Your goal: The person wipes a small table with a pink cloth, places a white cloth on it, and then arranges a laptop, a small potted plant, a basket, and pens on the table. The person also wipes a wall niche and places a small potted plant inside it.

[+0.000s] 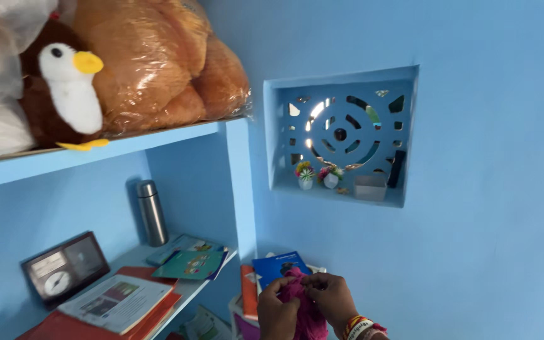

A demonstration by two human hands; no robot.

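Low in the middle of the head view, both of my hands grip a fluffy magenta cloth (306, 315). My left hand (276, 310) clutches its left side with curled fingers. My right hand (330, 298) pinches the top from the right; coloured bangles circle that wrist. Behind the cloth stands a blue book (277, 266) beside an orange book (248, 291), on a low shelf partly hidden by my hands.
A blue shelf (158, 138) carries a brown-and-white plush bird (64, 88) and a plastic-wrapped orange plush (158, 56). Below are a steel flask (152, 213), a desk clock (64, 267) and booklets (121, 302). A wall niche (341, 135) holds two small flower pots (317, 176).
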